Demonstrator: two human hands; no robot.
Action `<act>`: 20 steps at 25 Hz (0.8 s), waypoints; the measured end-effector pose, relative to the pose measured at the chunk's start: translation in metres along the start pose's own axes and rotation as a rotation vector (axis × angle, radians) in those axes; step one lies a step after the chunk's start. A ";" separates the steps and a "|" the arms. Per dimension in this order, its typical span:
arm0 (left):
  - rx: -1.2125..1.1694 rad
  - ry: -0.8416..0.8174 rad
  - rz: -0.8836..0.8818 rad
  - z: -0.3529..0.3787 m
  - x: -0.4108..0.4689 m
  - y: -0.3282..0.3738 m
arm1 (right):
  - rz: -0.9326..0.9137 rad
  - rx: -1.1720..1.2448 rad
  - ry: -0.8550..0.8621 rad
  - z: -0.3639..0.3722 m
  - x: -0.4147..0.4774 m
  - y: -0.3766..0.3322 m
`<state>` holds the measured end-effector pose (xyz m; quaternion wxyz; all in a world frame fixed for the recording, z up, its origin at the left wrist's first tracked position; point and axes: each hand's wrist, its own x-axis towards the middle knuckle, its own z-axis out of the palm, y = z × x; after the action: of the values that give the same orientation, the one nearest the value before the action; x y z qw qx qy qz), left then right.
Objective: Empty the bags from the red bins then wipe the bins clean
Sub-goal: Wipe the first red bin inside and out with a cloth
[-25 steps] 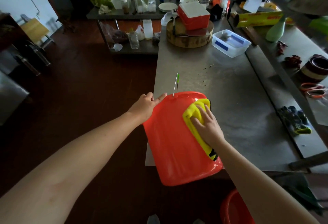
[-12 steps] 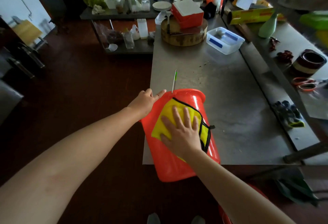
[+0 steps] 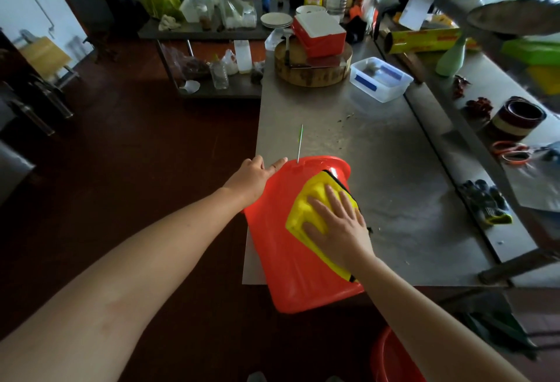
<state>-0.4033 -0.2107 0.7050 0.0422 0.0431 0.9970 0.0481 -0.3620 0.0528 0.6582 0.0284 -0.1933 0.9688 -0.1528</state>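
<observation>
A red bin (image 3: pixel 281 248) lies on its side at the near left corner of the steel table (image 3: pixel 394 187), its base hanging over the edge toward me. My left hand (image 3: pixel 253 177) rests on the bin's upper left side with fingers extended, steadying it. My right hand (image 3: pixel 338 224) presses flat, fingers spread, on a yellow cloth (image 3: pixel 306 209) with black trim, laid on the bin's right outer wall. A second red bin (image 3: pixel 391 357) shows partly on the floor at the bottom right.
A thin green-tipped stick (image 3: pixel 300 143) lies just beyond the bin. Farther back stand a round wooden block (image 3: pixel 313 71) with a red box (image 3: pixel 319 34) and a clear container (image 3: pixel 380 78). Gloves (image 3: pixel 485 204) and scissors (image 3: pixel 510 151) lie at right. Dark floor spreads left.
My right hand has slid the cloth across the bin: right side, then left toward the middle, now back to the right wall. The left hand has stayed in place.
</observation>
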 end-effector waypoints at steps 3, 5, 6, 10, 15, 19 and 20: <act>0.008 -0.025 0.001 -0.004 0.003 0.005 | 0.139 0.147 -0.024 -0.003 0.002 0.018; 0.007 -0.031 -0.012 -0.005 0.004 0.009 | 0.232 0.273 -0.034 -0.003 0.001 0.025; 0.016 -0.033 -0.019 -0.006 0.004 0.012 | 0.267 0.318 -0.038 -0.004 0.001 0.026; 0.061 -0.069 -0.003 -0.013 0.011 0.022 | 0.260 0.171 -0.039 0.000 -0.011 0.006; 0.111 -0.079 -0.008 -0.011 0.016 0.029 | -0.099 -0.175 -0.007 0.013 -0.028 -0.044; 0.131 -0.078 -0.021 -0.012 0.018 0.036 | -0.339 -0.339 -0.033 0.032 -0.034 -0.050; 0.136 -0.077 -0.019 -0.012 0.020 0.037 | -0.346 -0.329 -0.025 0.031 -0.035 -0.047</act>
<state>-0.4212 -0.1734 0.7186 0.0777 0.0384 0.9960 -0.0216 -0.3089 0.0161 0.6430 -0.0181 -0.3604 0.9326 0.0068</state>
